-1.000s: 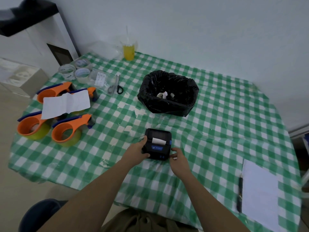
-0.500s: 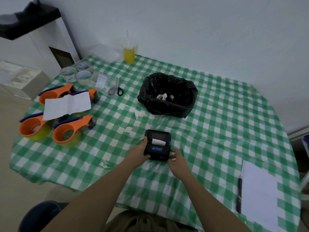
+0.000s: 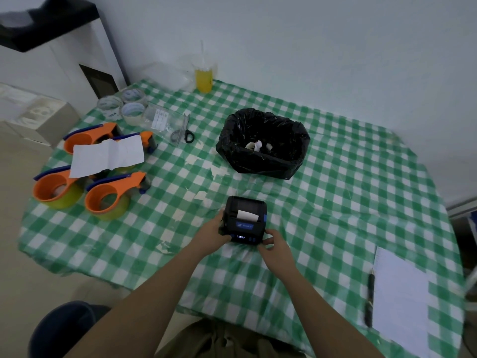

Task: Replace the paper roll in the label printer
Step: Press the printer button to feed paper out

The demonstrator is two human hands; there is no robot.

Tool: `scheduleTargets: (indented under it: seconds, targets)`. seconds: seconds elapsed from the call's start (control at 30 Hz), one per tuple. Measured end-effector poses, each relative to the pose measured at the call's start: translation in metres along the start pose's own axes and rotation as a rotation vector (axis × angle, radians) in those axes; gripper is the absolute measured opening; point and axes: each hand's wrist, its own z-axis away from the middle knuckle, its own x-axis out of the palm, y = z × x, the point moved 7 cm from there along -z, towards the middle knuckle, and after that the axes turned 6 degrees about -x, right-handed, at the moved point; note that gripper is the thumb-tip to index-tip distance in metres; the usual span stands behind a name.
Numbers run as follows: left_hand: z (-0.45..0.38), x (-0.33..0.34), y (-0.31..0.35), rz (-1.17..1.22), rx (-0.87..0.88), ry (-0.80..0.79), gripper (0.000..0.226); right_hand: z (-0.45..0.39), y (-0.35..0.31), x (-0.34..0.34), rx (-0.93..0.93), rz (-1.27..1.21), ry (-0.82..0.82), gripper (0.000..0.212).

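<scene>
A small black label printer (image 3: 245, 218) with a blue front panel lies flat on the green checked tablecloth (image 3: 335, 202), near its front edge. A short white strip of paper (image 3: 247, 215) sticks out of its slot. My left hand (image 3: 211, 235) grips the printer's left side. My right hand (image 3: 275, 248) holds its lower right corner, with the thumb against the casing. The lid looks closed. A small display on the front panel is lit.
A bin lined with a black bag (image 3: 263, 143) stands behind the printer with white paper scraps inside. Orange tape dispensers (image 3: 108, 195), a white sheet (image 3: 107, 156), tape rolls (image 3: 121, 107), scissors (image 3: 182, 131) and a yellow drink (image 3: 204, 78) are at left. A notepad (image 3: 400, 295) and pen (image 3: 369, 298) lie at right.
Both hands stay on the printer and it has hardly shifted. The camera has tilted slightly, so the table sits a little lower in view.
</scene>
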Motion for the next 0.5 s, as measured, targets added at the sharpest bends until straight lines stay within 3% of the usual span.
scheduleTargets:
  seconds: [0.33, 0.5]
  targets:
    - [0.005, -0.007, -0.01, -0.082, -0.099, 0.107, 0.053, 0.001, -0.011, -0.003, -0.002, 0.015, 0.029, 0.065]
    - [0.008, -0.012, -0.012, -0.112, -0.114, 0.139, 0.047, 0.001, -0.017, -0.004, -0.016, 0.062, 0.025, 0.062]
